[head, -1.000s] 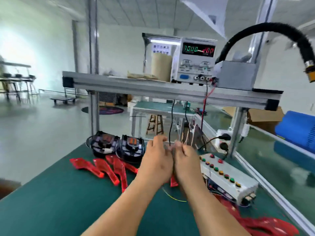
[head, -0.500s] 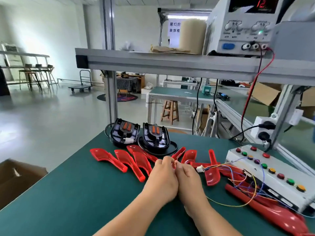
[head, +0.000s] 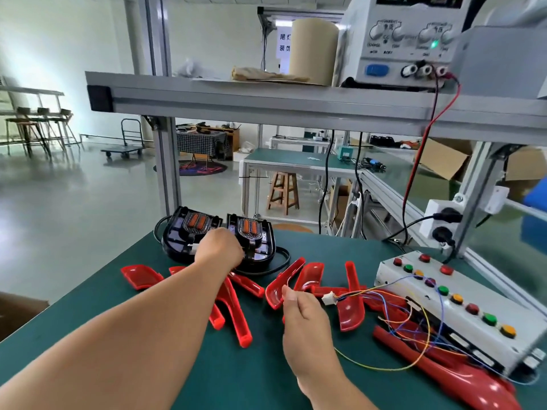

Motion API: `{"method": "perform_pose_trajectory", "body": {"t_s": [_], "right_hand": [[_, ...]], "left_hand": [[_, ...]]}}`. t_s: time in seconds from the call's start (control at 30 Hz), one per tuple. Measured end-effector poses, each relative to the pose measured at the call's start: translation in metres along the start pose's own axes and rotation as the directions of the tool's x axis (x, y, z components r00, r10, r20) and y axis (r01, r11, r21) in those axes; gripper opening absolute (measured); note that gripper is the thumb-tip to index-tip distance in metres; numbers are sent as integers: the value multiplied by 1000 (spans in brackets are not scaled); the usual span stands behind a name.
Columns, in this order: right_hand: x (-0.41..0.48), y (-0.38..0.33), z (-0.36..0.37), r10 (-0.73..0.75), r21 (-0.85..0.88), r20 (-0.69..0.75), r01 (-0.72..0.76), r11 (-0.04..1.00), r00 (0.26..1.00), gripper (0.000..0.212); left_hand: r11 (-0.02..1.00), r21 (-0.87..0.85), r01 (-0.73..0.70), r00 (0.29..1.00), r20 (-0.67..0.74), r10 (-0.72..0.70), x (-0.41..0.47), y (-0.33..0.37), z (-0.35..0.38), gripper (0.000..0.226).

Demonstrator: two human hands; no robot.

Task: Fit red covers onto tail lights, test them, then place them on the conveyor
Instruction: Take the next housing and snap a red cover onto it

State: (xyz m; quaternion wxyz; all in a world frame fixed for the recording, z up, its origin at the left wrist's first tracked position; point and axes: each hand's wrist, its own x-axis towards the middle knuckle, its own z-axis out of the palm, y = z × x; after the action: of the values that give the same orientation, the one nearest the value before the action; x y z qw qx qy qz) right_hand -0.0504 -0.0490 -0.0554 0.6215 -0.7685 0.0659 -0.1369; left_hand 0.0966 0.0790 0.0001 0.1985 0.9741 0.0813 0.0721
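The left hand (head: 220,250) is knuckles-up, its fingers curled down out of sight at the near left edge of the right light (head: 255,235). Whether they grip it cannot be told. The left light (head: 188,232) sits just on the hand's other side, close against its neighbour. Both are black housings, face up, with orange lenses at the far end.

The right hand (head: 306,321) is nearer the body. Its fingers are folded into the palm and the thumb (head: 288,295) is laid straight on top. Nothing shows in it, and whether it pinches a wire cannot be told. Just right of its knuckles lies a white connector (head: 329,299). Its coloured wires (head: 414,312) run right to the button box (head: 461,309).

Red covers (head: 233,312) lie loose on the green table (head: 74,335). Some lie between the two hands, some under the left forearm, and some just beyond and right of the right fingers. More are tucked against the box's near side.

Above and beyond both hands, a shelf (head: 266,99) carries a power supply (head: 405,42). A red lead (head: 420,152) hangs down from it.
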Motion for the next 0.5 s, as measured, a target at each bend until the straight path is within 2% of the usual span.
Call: {"method": "perform_pose_trajectory", "body": {"t_s": [0.13, 0.3, 0.4, 0.5], "right_hand": [[0, 1, 1, -46, -41, -12, 45, 998, 999, 36], [1, 4, 2, -48, -43, 17, 49, 998, 999, 32], [0, 3, 1, -65, -82, 19, 67, 994, 998, 30], [0, 1, 1, -105, -74, 27, 106, 992, 994, 24]], "left_hand": [[998, 28, 50, 999, 11, -51, 9, 4, -4, 17], [999, -19, 27, 997, -74, -28, 19, 1, -26, 22], [973, -221, 59, 992, -93, -81, 13, -1, -47, 34], [875, -484, 11, 994, -90, -62, -6, -4, -67, 37]]}}
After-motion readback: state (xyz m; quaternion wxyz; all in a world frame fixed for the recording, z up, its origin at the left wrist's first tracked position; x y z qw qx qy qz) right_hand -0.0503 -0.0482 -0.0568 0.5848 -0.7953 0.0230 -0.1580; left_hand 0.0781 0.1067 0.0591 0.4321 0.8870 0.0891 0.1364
